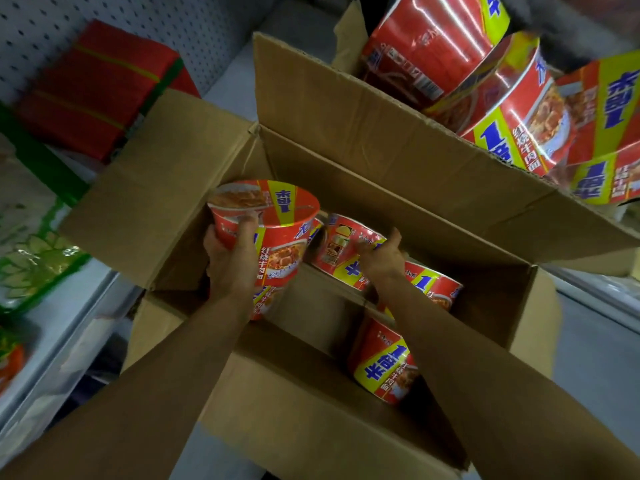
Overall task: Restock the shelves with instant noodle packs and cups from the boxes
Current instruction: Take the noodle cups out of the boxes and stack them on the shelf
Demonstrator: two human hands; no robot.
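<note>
Cardboard dominates the scene: an open box (346,188) with its flaps spread wide sits beside white shelving (69,327), and a second box (349,36) behind it holds shrink-wrapped bundles of cups (491,84). Red wrapped packs (93,84) are stacked on the shelf against a pegboard back, with green-printed bags (34,258) lower down. Inside the open box, several red-and-yellow noodle cups (381,362) lie on their sides. A person's left hand (230,258) has its fingers curled around one upright cup (270,230), held above the box interior. The right hand (379,252) reaches onto a tilted cup (346,247) deeper in the box; whether its fingers have closed on it cannot be told. The one-handed hold on the raised cup's slick wrapper looks the likeliest weak point: it could slip while attention goes to the second cup, and the loose cups may roll when one is pulled free.
</note>
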